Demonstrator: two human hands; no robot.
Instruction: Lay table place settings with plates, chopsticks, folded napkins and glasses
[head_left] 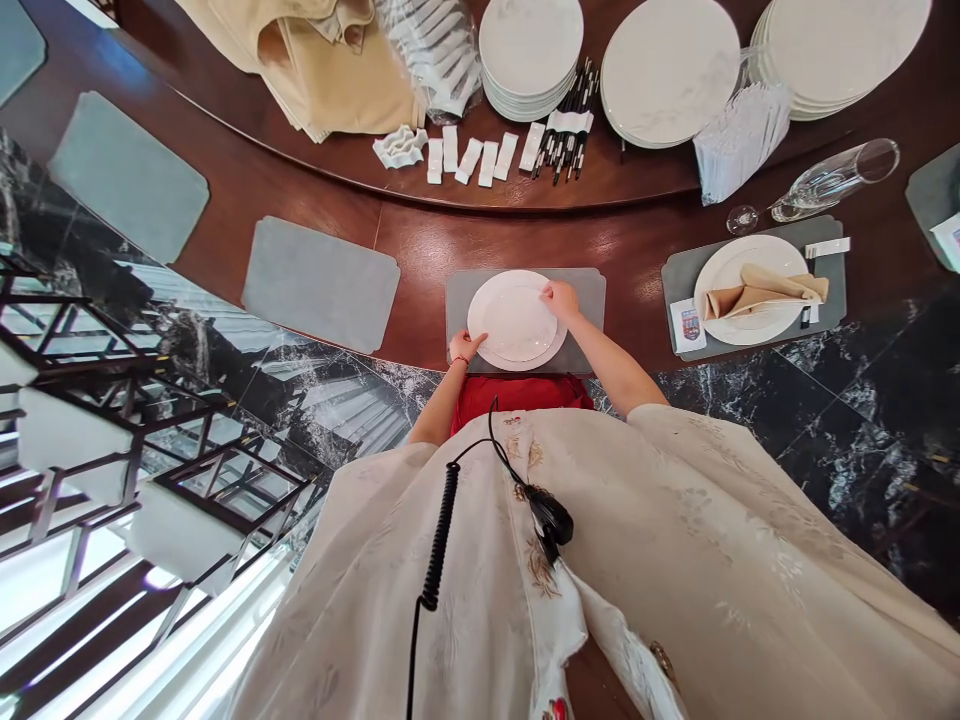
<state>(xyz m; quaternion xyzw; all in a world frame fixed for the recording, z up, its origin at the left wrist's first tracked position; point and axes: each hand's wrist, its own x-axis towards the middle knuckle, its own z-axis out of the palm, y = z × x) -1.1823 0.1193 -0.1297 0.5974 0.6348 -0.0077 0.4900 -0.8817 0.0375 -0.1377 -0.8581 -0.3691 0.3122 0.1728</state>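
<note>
Around both hands, a curved dark wooden table runs above a black marble floor. Beyond the fingertips stand stacked white plates, a bundle of chopsticks and a row of white chopstick rests. Right of the right hand, a grey placemat holds a dinner plate, a folded tan napkin and a small crested card; farther out, a wine glass lies on its side. Left of the left hand is another grey placemat. Directly beneath both hands, a third grey placemat carries a white porcelain plate, lying flat between them. Handling, judged: stiff, fragile, fairly heavy, glazed and likely slippery; best taken by the rim at opposite sides. The left hand rests on the near-left rim, fingers slightly curled. The right hand sits on the far-right rim, fingers bent over the edge. Both touch the plate; whether either grips it cannot be told, as the thumbs are unclear. A thin red bracelet circles the left wrist.
</note>
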